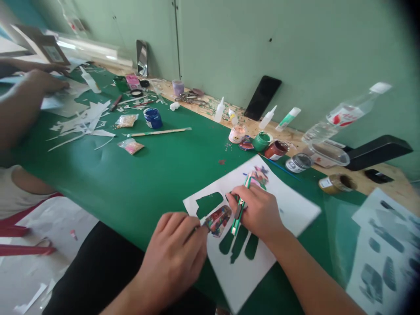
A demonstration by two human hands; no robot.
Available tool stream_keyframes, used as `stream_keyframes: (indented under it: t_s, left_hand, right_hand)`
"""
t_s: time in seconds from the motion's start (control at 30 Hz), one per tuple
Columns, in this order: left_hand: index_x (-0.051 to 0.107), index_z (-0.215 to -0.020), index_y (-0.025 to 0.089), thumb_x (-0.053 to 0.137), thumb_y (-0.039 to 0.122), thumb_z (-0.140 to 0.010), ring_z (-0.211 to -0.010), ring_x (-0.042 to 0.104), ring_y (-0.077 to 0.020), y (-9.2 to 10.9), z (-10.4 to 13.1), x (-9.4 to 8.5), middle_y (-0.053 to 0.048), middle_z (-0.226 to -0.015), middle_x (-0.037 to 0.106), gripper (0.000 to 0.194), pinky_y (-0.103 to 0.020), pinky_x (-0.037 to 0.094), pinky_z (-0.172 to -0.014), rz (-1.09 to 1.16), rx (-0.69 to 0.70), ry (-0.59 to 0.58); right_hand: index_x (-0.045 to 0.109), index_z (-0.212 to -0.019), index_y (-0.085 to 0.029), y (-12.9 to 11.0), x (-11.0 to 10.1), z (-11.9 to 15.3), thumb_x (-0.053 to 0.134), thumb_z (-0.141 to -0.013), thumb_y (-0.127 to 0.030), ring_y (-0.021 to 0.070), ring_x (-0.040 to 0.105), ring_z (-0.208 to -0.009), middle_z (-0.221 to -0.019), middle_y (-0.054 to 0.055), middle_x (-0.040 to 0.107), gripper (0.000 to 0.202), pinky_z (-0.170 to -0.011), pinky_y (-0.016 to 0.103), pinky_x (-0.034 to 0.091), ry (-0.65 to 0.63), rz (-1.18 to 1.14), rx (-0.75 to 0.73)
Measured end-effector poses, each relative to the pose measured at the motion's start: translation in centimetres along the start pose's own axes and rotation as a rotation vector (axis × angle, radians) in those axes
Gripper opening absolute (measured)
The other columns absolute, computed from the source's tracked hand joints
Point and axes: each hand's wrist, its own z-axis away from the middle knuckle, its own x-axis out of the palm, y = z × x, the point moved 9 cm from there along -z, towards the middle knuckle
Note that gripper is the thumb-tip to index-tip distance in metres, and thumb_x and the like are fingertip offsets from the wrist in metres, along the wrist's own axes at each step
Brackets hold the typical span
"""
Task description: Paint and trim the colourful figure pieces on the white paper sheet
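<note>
My right hand (262,209) is closed around a green craft knife (239,212), over a white paper sheet (292,210). My left hand (177,249) is closed in a pinch at the edge of a small multicoloured piece (219,220) above the sheet. Something dark shows between its fingers, too little to name. Several rounded shapes are cut out of the sheet, and the green table (157,175) shows through them. Colourful scraps (260,175) lie on the sheet beyond my right hand.
Paint jars (261,141), small glue bottles (219,109) and a clear plastic bottle (348,114) line the wall side. A phone (262,97) leans on the wall. Paper offcuts (87,120) lie left, near another person's arm (22,105). A printed sheet (377,258) lies right.
</note>
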Motion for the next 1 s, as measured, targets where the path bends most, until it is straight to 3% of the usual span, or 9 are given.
stream_keyframes:
  t_s: [0.1,0.17,0.23,0.4,0.5,0.6,0.73,0.87,1.0]
  left_hand:
    - [0.068,-0.090,0.019,0.054,0.013,-0.092,-0.079,0.060,-0.0219,2.2,0.9,1.4,-0.005,-0.083,0.066,0.016,-0.040,0.050,-0.072,0.061,0.006,-0.051]
    - [0.069,-0.094,0.018,0.053,0.012,-0.092,-0.085,0.062,-0.0231,2.5,1.3,1.9,-0.006,-0.087,0.067,0.017,-0.041,0.052,-0.078,0.064,0.027,-0.079]
    - [0.069,-0.098,0.017,0.053,0.011,-0.092,-0.091,0.063,-0.0244,1.8,1.2,1.9,-0.007,-0.093,0.069,0.018,-0.043,0.054,-0.083,0.042,0.034,-0.092]
    - [0.069,-0.111,0.018,0.059,0.023,-0.095,-0.111,0.064,-0.0290,-1.6,-0.2,2.0,-0.009,-0.113,0.071,0.020,-0.055,0.050,-0.103,0.028,0.072,-0.173]
    - [0.068,-0.118,0.019,0.063,0.026,-0.093,-0.120,0.063,-0.0281,-3.3,-1.3,2.8,-0.009,-0.124,0.070,0.027,-0.057,0.044,-0.110,0.080,0.124,-0.259]
    - [0.068,-0.121,0.020,0.065,0.028,-0.092,-0.126,0.060,-0.0271,-4.6,-2.3,3.6,-0.009,-0.129,0.068,0.030,-0.056,0.040,-0.115,0.121,0.149,-0.327]
    - [0.067,-0.127,0.024,0.063,0.030,-0.094,-0.132,0.056,-0.0246,-4.9,-2.9,3.9,-0.008,-0.131,0.068,0.034,-0.054,0.032,-0.119,0.189,0.199,-0.379]
    - [0.066,-0.129,0.028,0.061,0.026,-0.094,-0.135,0.053,-0.0229,-4.4,-3.0,3.8,-0.005,-0.130,0.069,0.036,-0.054,0.027,-0.122,0.259,0.240,-0.434]
    - [0.065,-0.130,0.028,0.063,0.027,-0.091,-0.133,0.055,-0.0236,-4.1,-3.0,4.1,-0.004,-0.134,0.067,0.038,-0.053,0.026,-0.123,0.279,0.251,-0.484]
  right_hand:
    - [0.063,-0.095,-0.021,-0.2,1.1,-0.2,0.064,-0.091,-0.031,0.0246,0.065,-0.092,-0.096,0.007,0.074,0.011,-0.083,0.038,0.049,-0.119,-0.182,-0.039]
    - [0.062,-0.103,-0.023,-0.8,2.3,0.0,0.066,-0.090,-0.031,0.0268,0.062,-0.112,-0.122,0.005,0.072,0.015,-0.100,0.043,0.044,-0.234,-0.220,-0.096]
    - [0.063,-0.106,-0.023,-0.9,3.0,0.2,0.065,-0.092,-0.032,0.0289,0.059,-0.121,-0.135,0.006,0.066,0.016,-0.103,0.046,0.041,-0.291,-0.153,-0.101]
    - [0.068,-0.107,-0.018,0.8,1.8,-0.1,0.052,-0.099,-0.032,0.0285,0.068,-0.093,-0.095,0.011,0.077,0.022,-0.083,0.043,0.044,-0.177,-0.063,0.061]
    - [0.067,-0.118,-0.020,3.7,0.5,0.0,0.042,-0.104,-0.041,0.0214,0.066,-0.073,-0.072,0.004,0.071,0.035,-0.074,0.037,0.047,-0.088,-0.402,0.330]
    - [0.073,-0.112,-0.022,5.8,0.0,0.3,0.034,-0.103,-0.058,0.0179,0.060,-0.063,-0.068,0.004,0.065,0.054,-0.061,0.033,0.048,-0.086,-0.792,0.499]
    - [0.077,-0.103,-0.019,6.4,-0.9,0.2,0.066,-0.087,-0.061,0.0214,0.064,-0.065,-0.075,0.009,0.070,0.046,-0.050,0.034,0.048,-0.028,-1.112,0.526]
    - [0.076,-0.089,-0.020,4.9,1.4,0.4,0.078,-0.082,-0.041,0.0168,0.063,-0.056,-0.069,0.004,0.071,0.022,-0.054,0.033,0.054,-0.136,-0.990,0.591]
    - [0.071,-0.078,-0.021,2.6,3.7,-0.3,0.071,-0.085,-0.029,0.0137,0.060,-0.054,-0.066,0.000,0.069,0.011,-0.052,0.028,0.049,-0.227,-0.807,0.496]
